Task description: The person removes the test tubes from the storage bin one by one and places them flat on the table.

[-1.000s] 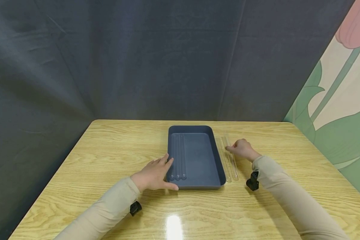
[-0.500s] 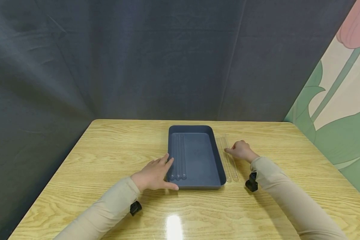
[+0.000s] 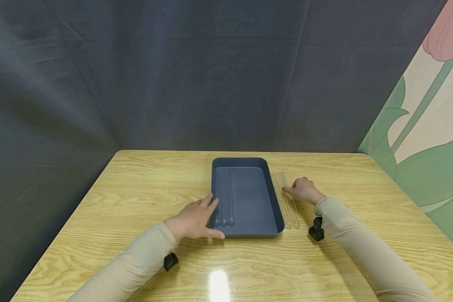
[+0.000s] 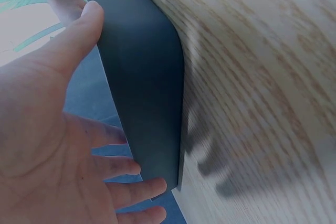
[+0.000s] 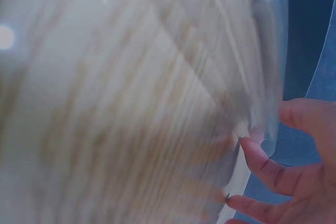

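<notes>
A dark blue-grey rectangular tray lies on the table with three clear test tubes side by side along its left part, their rounded ends toward me. My left hand rests at the tray's near left corner, fingers and thumb spread along its wall. Two more clear tubes lie on the table just right of the tray. With thumb and index finger, my right hand pinches the outer test tube around its middle. In the right wrist view that tube passes between thumb and index finger.
The wood-grain table extends on all sides of the tray. Behind it hangs a dark curtain. A wall with a painted tulip stands at the right.
My right hand has shifted slightly left, toward the tray, and the outer tube's far end with it; the hand is nearly still over the last half second. My left hand and the tray stay put.
</notes>
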`<state>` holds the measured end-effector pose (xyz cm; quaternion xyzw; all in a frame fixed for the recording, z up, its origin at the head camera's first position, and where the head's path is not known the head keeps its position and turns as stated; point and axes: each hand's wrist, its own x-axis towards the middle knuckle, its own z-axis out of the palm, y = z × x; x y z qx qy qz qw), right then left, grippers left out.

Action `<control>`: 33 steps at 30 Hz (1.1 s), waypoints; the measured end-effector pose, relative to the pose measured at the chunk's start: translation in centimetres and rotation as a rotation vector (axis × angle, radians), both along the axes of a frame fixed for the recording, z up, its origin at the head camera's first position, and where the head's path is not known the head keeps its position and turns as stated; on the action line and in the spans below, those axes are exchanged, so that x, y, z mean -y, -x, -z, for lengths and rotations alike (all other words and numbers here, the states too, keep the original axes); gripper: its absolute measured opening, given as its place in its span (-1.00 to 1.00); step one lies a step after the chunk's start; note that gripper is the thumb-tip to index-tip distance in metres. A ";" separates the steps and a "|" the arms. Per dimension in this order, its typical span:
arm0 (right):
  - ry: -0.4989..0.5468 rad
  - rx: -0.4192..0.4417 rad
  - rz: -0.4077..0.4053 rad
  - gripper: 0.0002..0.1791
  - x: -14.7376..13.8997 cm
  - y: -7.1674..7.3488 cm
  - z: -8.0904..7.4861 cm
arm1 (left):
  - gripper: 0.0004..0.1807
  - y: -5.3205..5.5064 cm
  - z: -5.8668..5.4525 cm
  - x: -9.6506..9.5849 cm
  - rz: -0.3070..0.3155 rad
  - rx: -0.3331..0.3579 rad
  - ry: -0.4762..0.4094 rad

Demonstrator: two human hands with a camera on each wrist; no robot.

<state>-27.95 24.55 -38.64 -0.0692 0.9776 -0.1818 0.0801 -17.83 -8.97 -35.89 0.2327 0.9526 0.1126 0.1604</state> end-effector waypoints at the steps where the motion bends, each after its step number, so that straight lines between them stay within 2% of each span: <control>1: -0.005 0.001 -0.001 -0.43 0.0 0.0 0.0 | 0.06 0.0 0.0 0.0 0.000 0.000 0.001; 16: -0.008 0.027 -0.001 -0.43 0.2 -0.3 -0.6 | 0.06 0.0 0.1 0.0 0.000 0.002 -0.001; 21: 0.032 -0.004 -0.011 -0.55 0.5 -0.1 -1.1 | 0.06 0.0 0.1 0.0 0.000 -0.002 0.001; 26: 0.068 -0.038 -0.029 -0.47 1.2 0.0 -1.8 | 0.07 0.1 0.2 0.1 -0.001 -0.001 -0.003; 33: 0.124 -0.082 -0.066 -0.46 2.1 0.1 -2.4 | 0.07 0.1 0.2 0.1 -0.004 0.010 -0.007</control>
